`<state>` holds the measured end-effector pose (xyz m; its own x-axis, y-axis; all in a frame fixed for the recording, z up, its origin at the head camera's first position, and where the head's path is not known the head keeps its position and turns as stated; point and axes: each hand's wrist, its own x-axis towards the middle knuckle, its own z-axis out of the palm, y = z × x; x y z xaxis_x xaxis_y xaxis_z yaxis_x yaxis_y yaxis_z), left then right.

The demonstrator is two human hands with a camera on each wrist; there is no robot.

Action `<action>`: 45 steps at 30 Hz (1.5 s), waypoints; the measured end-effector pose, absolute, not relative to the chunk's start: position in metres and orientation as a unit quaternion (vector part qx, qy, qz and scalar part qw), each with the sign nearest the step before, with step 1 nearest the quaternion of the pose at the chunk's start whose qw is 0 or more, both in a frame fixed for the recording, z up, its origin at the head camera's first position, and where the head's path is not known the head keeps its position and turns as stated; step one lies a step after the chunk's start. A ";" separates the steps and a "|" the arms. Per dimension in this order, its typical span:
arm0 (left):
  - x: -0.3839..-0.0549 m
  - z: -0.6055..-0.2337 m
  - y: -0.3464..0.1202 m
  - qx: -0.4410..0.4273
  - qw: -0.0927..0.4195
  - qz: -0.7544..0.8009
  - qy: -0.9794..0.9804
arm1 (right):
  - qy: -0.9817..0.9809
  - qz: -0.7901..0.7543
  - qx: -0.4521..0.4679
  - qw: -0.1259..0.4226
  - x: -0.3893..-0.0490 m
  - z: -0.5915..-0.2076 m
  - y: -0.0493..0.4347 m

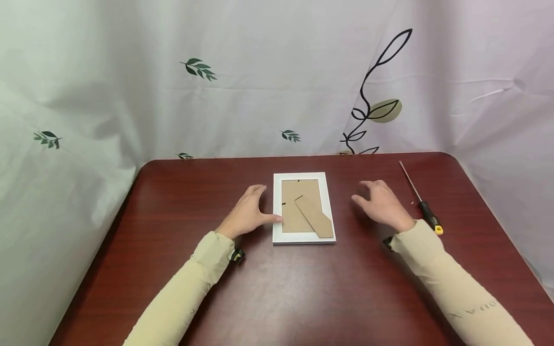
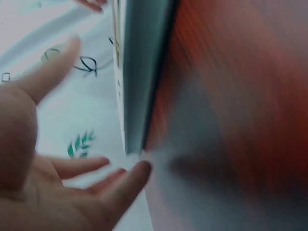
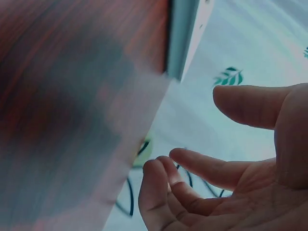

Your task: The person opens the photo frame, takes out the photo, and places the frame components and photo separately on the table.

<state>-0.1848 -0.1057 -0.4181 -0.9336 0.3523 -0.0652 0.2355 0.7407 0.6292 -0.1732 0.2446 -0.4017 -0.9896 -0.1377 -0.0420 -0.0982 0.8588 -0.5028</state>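
A white picture frame (image 1: 277,206) lies face down on the table, its brown backing board (image 1: 298,218) and folded stand flap (image 1: 315,216) facing up. Small dark tabs show at the board's top and left edges. My left hand (image 1: 246,211) is at the frame's left side, thumb stretched over the left border and fingers spread apart; in the left wrist view the frame's side edge (image 2: 144,67) stands beside those fingers. To the right of the frame, my right hand (image 1: 383,204) hovers apart from it, fingers loosely bent with nothing in them.
On the right of the dark red table (image 1: 294,298) lies a screwdriver (image 1: 428,214) with a black and yellow handle, its shaft pointing away. A white curtain (image 1: 251,96) with leaf prints hangs behind the table's far edge.
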 end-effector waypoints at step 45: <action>-0.236 -0.418 -0.090 0.336 0.205 0.088 0.915 | 0.977 -0.195 0.054 0.060 -0.142 -0.431 0.368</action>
